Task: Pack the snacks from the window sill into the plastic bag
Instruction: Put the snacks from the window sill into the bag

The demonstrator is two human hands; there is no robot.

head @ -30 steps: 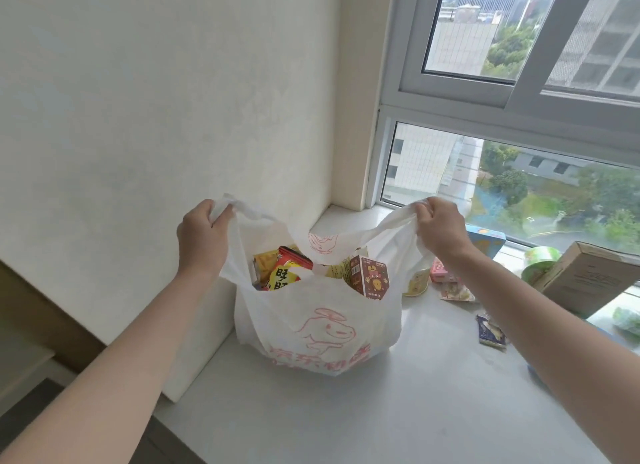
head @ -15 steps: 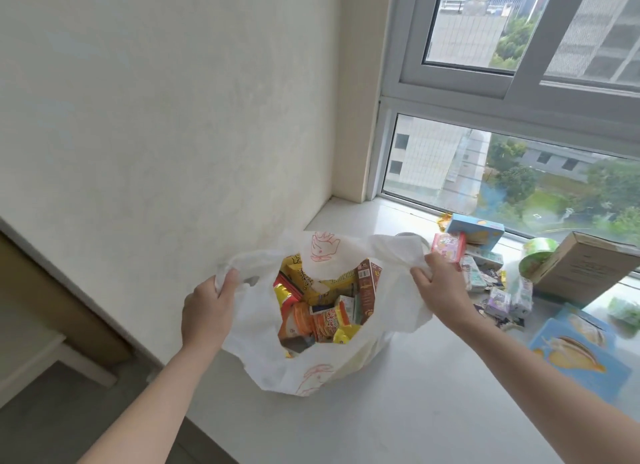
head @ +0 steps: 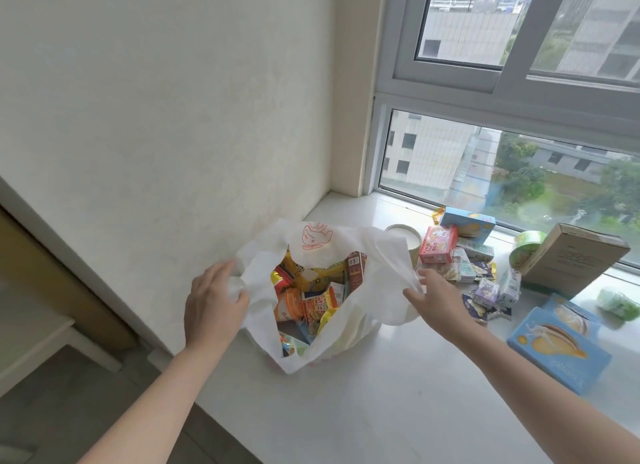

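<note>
no legible text; only a red cartoon emblem on the plastic bag (head: 313,236)

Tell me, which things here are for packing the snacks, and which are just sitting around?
For the job:
plastic bag, held open by the left hand and right hand
pink snack box
blue boxes
small snack packets

Just lying about:
brown cardboard box
green tape roll
window

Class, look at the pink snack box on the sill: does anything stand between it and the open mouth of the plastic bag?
Yes. A round tub stands beside the pink snack box, between it and the plastic bag.
</note>
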